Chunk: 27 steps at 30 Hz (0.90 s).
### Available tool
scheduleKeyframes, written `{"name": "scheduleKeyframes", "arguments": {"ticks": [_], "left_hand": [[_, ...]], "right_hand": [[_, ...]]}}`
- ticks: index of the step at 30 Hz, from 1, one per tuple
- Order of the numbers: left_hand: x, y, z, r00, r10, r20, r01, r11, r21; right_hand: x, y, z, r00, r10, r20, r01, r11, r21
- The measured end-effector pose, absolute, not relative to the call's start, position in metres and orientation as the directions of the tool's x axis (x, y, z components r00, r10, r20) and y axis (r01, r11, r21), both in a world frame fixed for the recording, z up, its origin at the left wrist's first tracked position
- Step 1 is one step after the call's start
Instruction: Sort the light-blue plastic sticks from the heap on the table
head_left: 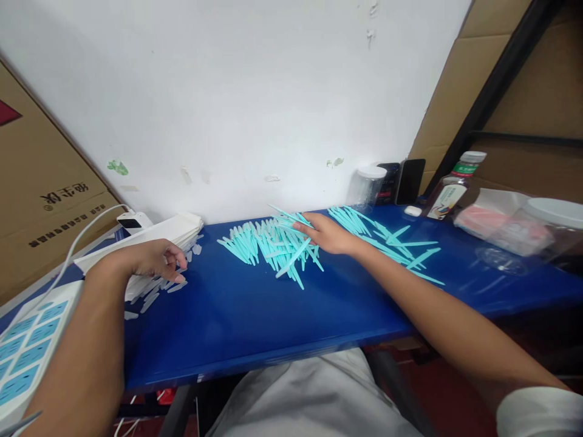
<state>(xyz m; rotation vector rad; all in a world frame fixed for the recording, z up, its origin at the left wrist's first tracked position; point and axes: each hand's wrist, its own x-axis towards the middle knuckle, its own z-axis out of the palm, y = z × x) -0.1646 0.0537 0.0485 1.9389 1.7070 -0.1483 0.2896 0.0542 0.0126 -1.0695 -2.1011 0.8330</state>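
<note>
Sticks of slim turquoise plastic [291, 216] in right hand [325, 233], batch seemingly part-finished

Right fingers closed around a small bunch, just above a heap of similar turquoise sticks with pale tips [243, 243], midway along a glossy blue tabletop [228, 328]. Left hand [159, 260] loosely curled, fingertips apart, nothing seen between them, near small, translucent whitish pieces [150, 301] scattered beside a stack of white, paper-like sheets [159, 238]. Probably done: the pale-tipped heap, fairly neatly fanned at its left end, tangled near the right hand. Probably left: the looser turquoise sticks [348, 220] farther right, with no pale tips made out, plus the loose whitish pieces. Too small to tell whether every stick in the middle heap carries such a piece.
</note>
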Motion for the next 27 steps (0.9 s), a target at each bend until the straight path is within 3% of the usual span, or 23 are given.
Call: {"name": "scheduleKeyframes", "arguments": {"ticks": [4,12,16,19,22,24,27], "left_hand": [[-0.148,0.048,0.051,0.252,0.836,-0.488,0.933,-0.075,0.352],[-0.154,0.053,0.033,0.077,0.851,-0.519,0.975,0.045,0.218],[-0.139,0.050,0.041,0.226,0.837,-0.498,0.949,-0.074,0.306],[-0.118,0.042,0.057,0.384,0.845,-0.372,0.878,-0.209,0.431],[-0.096,0.031,0.071,0.461,0.880,-0.117,0.676,-0.263,0.689],[-0.081,0.024,0.076,0.381,0.918,0.109,0.511,-0.308,0.803],[-0.057,0.015,0.075,0.156,0.905,0.397,0.370,-0.426,0.825]], "right_hand": [[0.289,0.051,0.017,-0.448,0.859,0.249,0.380,0.435,-0.816],[0.289,0.051,0.017,-0.471,0.841,0.265,0.339,0.450,-0.826],[0.289,0.052,0.016,-0.490,0.839,0.235,0.349,0.436,-0.829],[0.290,0.051,0.017,-0.514,0.829,0.221,0.373,0.448,-0.812],[0.288,0.048,0.017,-0.552,0.811,0.197,0.395,0.461,-0.795],[0.286,0.045,0.017,-0.576,0.798,0.180,0.402,0.468,-0.787],[0.282,0.038,0.017,-0.611,0.777,0.148,0.415,0.475,-0.776]]}}
